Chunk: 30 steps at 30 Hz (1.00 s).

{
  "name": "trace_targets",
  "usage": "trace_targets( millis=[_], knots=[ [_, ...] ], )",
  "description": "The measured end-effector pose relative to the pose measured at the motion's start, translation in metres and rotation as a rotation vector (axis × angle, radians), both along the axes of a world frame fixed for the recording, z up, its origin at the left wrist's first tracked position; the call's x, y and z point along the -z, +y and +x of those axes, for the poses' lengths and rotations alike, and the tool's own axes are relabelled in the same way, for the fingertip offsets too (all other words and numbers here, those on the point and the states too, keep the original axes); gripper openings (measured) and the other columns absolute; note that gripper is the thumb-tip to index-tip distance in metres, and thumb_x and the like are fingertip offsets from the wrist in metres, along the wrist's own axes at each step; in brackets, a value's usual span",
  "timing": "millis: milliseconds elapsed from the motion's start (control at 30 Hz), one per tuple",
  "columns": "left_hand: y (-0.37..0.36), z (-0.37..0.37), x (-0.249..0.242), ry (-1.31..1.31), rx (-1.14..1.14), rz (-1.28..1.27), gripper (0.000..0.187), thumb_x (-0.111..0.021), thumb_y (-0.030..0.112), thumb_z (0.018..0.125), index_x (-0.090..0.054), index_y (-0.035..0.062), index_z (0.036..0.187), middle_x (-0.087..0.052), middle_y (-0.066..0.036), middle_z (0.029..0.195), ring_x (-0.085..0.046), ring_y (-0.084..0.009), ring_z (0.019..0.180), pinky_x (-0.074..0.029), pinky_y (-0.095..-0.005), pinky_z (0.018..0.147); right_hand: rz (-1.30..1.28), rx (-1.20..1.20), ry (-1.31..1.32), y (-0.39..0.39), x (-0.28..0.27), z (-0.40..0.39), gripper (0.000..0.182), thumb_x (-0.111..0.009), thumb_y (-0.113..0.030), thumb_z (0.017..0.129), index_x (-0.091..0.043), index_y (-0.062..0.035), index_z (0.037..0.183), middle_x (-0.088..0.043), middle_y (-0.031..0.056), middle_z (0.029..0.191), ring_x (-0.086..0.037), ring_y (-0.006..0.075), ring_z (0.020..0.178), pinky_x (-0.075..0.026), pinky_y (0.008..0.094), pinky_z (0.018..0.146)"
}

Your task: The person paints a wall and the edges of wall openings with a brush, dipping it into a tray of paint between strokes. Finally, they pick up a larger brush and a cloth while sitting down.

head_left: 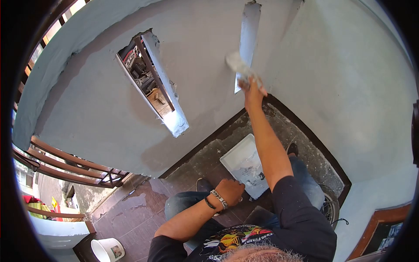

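Hair (262, 256) foremost, at lower edge. Right hand (254, 91) closed around blurred pale roller (236, 63); roller extends up-left from fingers, long axis oblique across narrow wall slot (250, 37). Left hand (230, 192) farther off, beside white tray (238, 153); finger closure unclear.

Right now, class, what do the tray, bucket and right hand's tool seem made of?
Tray: probably plastic, smooth white, with a moulded-looking rim. Bucket: likely plastic, smooth white, a picture on its side. Tool: pale, perhaps fabric-covered; blur leaves it open.
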<state>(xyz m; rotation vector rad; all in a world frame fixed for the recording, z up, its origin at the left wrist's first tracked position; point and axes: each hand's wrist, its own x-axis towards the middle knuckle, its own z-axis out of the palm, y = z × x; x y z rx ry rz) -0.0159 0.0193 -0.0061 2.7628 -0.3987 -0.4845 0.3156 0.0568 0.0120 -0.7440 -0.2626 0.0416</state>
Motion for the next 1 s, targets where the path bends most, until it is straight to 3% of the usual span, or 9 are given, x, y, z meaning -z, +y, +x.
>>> trace_targets(
  millis=[133,233,400,567,667,733,800,900,1000],
  knots=[
    [0.0,0.003,-0.005,0.023,0.005,0.017,0.038,-0.074,0.032,0.079,-0.065,0.0068,0.106,-0.069,-0.012,0.096,-0.068,-0.0295,0.092,-0.054,-0.0415,0.076,-0.44,0.059,0.036,-0.04,0.04,-0.012,0.022,-0.064,-0.018,0.092,-0.063,0.0003,0.105,-0.068,0.0113,0.091,-0.068,0.0205,0.07,-0.057,0.032,0.063],
    [0.0,0.003,-0.001,0.032,0.005,0.013,0.038,-0.073,0.032,0.079,-0.064,0.007,0.106,-0.069,-0.012,0.096,-0.068,-0.0296,0.092,-0.054,-0.0414,0.077,-0.777,0.138,-0.32,-0.037,0.014,0.021,0.024,-0.065,-0.018,0.09,-0.069,0.0046,0.095,-0.069,0.0103,0.078,-0.066,0.0178,0.063,-0.054,0.0297,0.06],
    [0.001,0.003,0.005,0.01,-0.002,0.003,0.04,-0.073,0.033,0.079,-0.064,0.0072,0.108,-0.069,-0.012,0.096,-0.068,-0.0297,0.092,-0.054,-0.0415,0.077,-0.469,0.282,-0.527,-0.003,-0.158,0.027,0.024,-0.064,-0.019,0.087,-0.065,0.0039,0.083,-0.067,0.01,0.075,-0.067,0.0167,0.065,-0.054,0.0305,0.059],
    [0.001,0.003,-0.001,0.037,0.004,0.02,0.04,-0.073,0.033,0.079,-0.063,0.0073,0.109,-0.069,-0.012,0.095,-0.068,-0.0297,0.092,-0.054,-0.0417,0.077,-0.046,0.131,-0.44,-0.024,-0.228,-0.003,0.026,-0.063,-0.016,0.087,-0.059,0.0047,0.102,-0.067,0.0121,0.079,-0.067,0.021,0.066,-0.058,0.0361,0.068],
    [0.001,0.001,0.004,0.02,-0.003,-0.01,0.04,-0.073,0.033,0.079,-0.064,0.0076,0.109,-0.069,-0.012,0.095,-0.068,-0.0298,0.092,-0.054,-0.0418,0.076,0.038,0.091,-0.399,-0.005,-0.189,0.024,0.026,-0.06,-0.016,0.092,-0.057,0.0047,0.108,-0.067,0.0126,0.089,-0.068,0.0231,0.074,-0.058,0.0391,0.074],
    [0.001,0.001,0.005,0.012,-0.003,-0.007,0.04,-0.073,0.034,0.079,-0.064,0.0077,0.108,-0.069,-0.012,0.095,-0.068,-0.0299,0.091,-0.054,-0.0418,0.076,0.122,0.08,-0.347,0.014,-0.123,0.049,0.032,-0.061,-0.016,0.094,-0.054,0.0044,0.117,-0.066,0.0124,0.095,-0.068,0.0246,0.078,-0.058,0.0396,0.074],
    [0.002,0.002,0.003,0.009,-0.001,-0.002,0.04,-0.074,0.034,0.079,-0.064,0.0075,0.107,-0.069,-0.012,0.095,-0.068,-0.03,0.091,-0.054,-0.0418,0.076,0.005,0.082,-0.217,0.008,-0.069,0.025,0.038,-0.063,-0.014,0.094,-0.049,0.0035,0.124,-0.065,0.0107,0.096,-0.067,0.0223,0.077,-0.058,0.039,0.073],
    [0.0,0.002,0.001,0.025,0.002,0.006,0.04,-0.074,0.034,0.078,-0.064,0.0071,0.106,-0.069,-0.012,0.095,-0.068,-0.0302,0.091,-0.054,-0.0419,0.076,-0.209,0.104,-0.119,-0.01,0.043,0.014,0.03,-0.064,-0.013,0.093,-0.059,0.0027,0.118,-0.066,0.0072,0.091,-0.066,0.0162,0.074,-0.056,0.0318,0.068],
    [0.0,0.003,0.0,0.029,-0.001,0.024,0.04,-0.074,0.034,0.078,-0.064,0.0067,0.105,-0.069,-0.012,0.095,-0.068,-0.0303,0.091,-0.054,-0.042,0.076,-0.444,0.084,-0.008,-0.039,0.094,-0.015,0.023,-0.065,-0.011,0.091,-0.068,0.0011,0.111,-0.067,0.0042,0.084,-0.064,0.0118,0.068,-0.055,0.0276,0.061]
  ],
)
